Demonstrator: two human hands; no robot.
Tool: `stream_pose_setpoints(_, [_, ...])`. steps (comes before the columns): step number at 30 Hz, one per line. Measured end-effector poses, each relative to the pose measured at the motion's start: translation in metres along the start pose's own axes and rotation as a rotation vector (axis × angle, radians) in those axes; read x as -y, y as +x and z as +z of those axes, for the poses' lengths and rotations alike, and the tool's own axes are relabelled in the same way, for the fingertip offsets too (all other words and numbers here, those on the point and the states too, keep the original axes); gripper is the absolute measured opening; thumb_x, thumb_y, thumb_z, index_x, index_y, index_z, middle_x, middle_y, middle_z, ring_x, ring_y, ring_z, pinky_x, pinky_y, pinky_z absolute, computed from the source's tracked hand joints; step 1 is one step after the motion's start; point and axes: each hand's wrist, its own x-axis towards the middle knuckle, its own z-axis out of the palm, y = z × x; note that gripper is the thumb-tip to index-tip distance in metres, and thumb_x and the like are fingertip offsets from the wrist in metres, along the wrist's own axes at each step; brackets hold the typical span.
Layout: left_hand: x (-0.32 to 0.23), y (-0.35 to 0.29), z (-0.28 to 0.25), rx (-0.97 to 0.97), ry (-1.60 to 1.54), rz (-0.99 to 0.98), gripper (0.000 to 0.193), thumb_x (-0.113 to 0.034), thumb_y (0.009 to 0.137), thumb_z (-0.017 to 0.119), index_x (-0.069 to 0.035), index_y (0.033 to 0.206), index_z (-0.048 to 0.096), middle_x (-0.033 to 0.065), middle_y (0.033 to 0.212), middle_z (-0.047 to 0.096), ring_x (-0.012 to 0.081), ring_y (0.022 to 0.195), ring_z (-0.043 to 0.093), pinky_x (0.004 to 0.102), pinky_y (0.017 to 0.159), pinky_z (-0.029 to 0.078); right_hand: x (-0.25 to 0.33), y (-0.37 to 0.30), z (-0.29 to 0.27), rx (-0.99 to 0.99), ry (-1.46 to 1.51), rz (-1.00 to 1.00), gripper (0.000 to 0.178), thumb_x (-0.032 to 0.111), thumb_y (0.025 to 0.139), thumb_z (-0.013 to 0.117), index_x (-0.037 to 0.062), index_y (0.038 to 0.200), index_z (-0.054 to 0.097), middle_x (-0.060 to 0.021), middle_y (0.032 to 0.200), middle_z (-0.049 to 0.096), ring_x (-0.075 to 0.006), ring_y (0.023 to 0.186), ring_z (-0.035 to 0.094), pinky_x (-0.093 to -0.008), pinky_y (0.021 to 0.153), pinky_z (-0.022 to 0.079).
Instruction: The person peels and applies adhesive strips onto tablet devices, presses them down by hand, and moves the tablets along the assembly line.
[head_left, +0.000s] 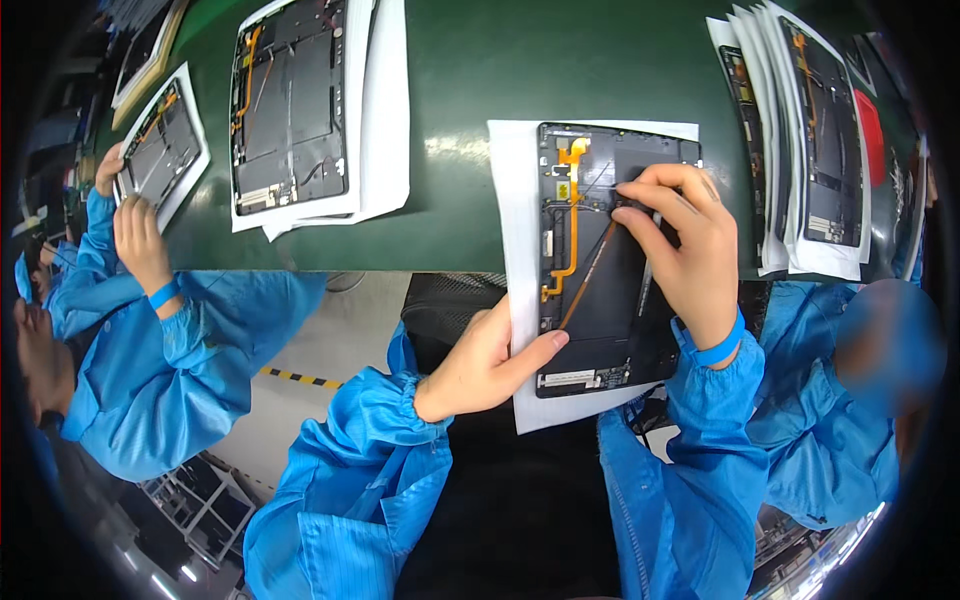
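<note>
A black tablet housing (625,290) lies on a white foam sheet (514,220), across the bench's near edge. An orange flex cable (572,235) runs down its left side. My left hand (482,365) grips the lower left edge of the housing and sheet, thumb on top, fingers hidden underneath. My right hand (690,255) is over the upper middle of the housing, thumb and forefinger pinched at the upper end of a thin brown cable (588,275). The exact bit between the fingertips is too small to see. Beside it, a thin dark cable (590,205) crosses the housing.
On the green bench (460,70), a stack of housings with white sheets (385,120) is at the far left. Another stack (825,140) stands at right, near a red object (869,135). At left, a co-worker (170,370) holds a similar housing (163,150); another person (830,410) sits at right.
</note>
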Motion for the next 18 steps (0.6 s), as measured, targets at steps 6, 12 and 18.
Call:
stream_pose_setpoints(6, [-0.023,-0.001,-0.032,-0.148,0.48,0.118,0.015,-0.011,0.096,0.074,0.003,0.093,0.076,0.0089,0.069,0.073,0.0131,0.06,0.072,0.0242,0.051,0.052,0.005,0.0,0.015,0.034,0.012,0.004,0.015,0.0,0.077,0.08,0.0016,0.089,0.071,-0.0089,0.101,0.066,-0.0314,0.097,0.064,-0.0428,0.087,0.051])
stream_pose_setpoints(12, [-0.039,0.012,-0.008,0.211,-0.47,-0.212,0.034,-0.017,0.11,0.053,0.008,0.129,0.066,0.0171,0.104,0.076,0.0216,0.087,0.076,0.0273,0.059,0.061,0.044,-0.042,-0.007,-0.055,0.002,-0.299,0.027,0.001,0.064,0.083,0.0068,0.089,0.075,-0.0093,0.103,0.068,-0.0325,0.096,0.068,-0.0437,0.079,0.055])
stream_pose_setpoints(18, [-0.03,0.018,-0.003,0.161,-0.564,-0.228,0.024,-0.008,0.106,0.06,0.009,0.123,0.065,0.0148,0.106,0.074,0.0165,0.091,0.073,0.0284,0.069,0.064,0.038,-0.052,0.007,0.052,0.128,-0.305,0.03,0.0,0.065,0.085,0.003,0.093,0.074,-0.0099,0.101,0.074,-0.031,0.093,0.072,-0.038,0.071,0.055])
